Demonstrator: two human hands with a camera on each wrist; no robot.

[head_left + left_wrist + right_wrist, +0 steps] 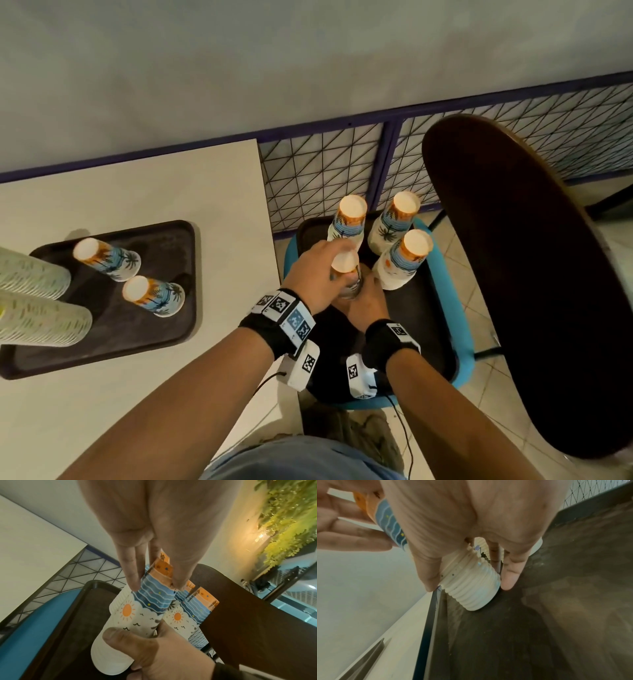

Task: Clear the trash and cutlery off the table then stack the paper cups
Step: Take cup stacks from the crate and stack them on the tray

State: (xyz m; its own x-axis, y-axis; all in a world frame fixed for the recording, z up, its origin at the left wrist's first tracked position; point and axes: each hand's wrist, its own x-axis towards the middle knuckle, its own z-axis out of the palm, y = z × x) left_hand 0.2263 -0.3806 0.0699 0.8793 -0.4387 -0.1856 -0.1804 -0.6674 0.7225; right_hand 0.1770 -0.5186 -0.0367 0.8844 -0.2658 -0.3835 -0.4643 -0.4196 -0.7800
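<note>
Stacking step now: my left hand [317, 270] has its grip pinched round the top of a cup stack [346, 274], my right hand [368, 305] wraps the ribbed white bottom end [471, 588]. It's upside down on the dark tray [435, 329] sitting on the blue chair [462, 308], next to three other stacks. Palm trees, waves, orange sun print. Next I'd guess it needs pressing snug and straight, since two more cups [130, 274] wait over on the surface [137, 394].
</note>
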